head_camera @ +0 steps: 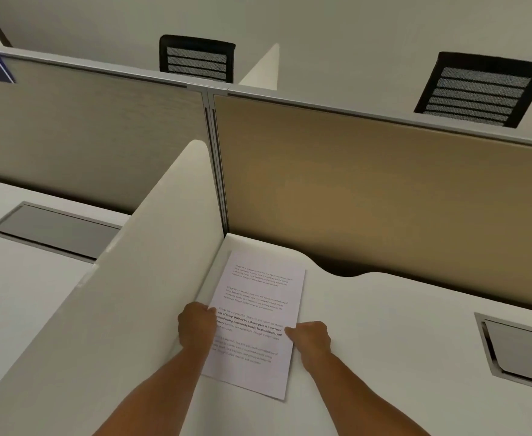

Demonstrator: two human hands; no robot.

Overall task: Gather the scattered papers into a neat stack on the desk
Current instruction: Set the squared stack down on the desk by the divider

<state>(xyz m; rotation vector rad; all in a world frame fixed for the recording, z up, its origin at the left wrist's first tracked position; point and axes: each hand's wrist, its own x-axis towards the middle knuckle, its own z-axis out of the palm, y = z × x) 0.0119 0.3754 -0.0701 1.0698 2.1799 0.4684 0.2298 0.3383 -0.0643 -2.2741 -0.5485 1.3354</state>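
A stack of white printed papers [256, 313] lies flat on the white desk [384, 341], close to the left side divider, its long side running away from me. My left hand [196, 327] grips the stack's left edge with curled fingers. On the right edge, my right hand [311, 338] pinches the stack the same way. The sheets look aligned, with only the top page's text visible. No loose sheets show elsewhere on the desk.
A white side divider [151, 262] rises just left of the papers. A tan back partition [384, 199] closes the desk's far side. Grey cable hatches sit at right [522, 350] and on the neighbouring desk [57, 229]. Two black mesh chairs [197, 58] stand beyond.
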